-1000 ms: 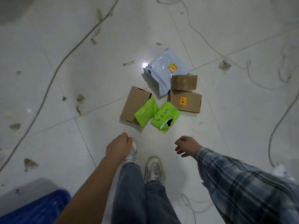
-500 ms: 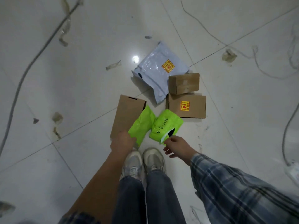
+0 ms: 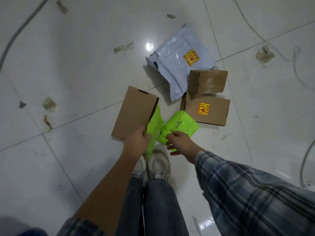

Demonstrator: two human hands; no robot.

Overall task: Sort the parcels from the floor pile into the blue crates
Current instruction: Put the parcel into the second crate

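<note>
Floor (image 3: 71,68): glossy pale tile, scuffed, cables trailing.
Grey bag (image 3: 179,65): crinkled soft plastic at 12 o'clock of the pile, yellow sticker.
Long box (image 3: 134,113): flat cardboard at 9 o'clock.
Stickered box (image 3: 207,109): at 2 o'clock, a smaller box (image 3: 208,81) beside it.
Green bags (image 3: 180,125): slick, limp, at 6 o'clock by the shoes.
Left hand (image 3: 137,144): fingers curled onto one green bag.
Right hand (image 3: 179,142): pinching the other's edge.
Advice: gather bunched plastic, not a corner; it looks slippery.
Crates: out of sight.
</note>
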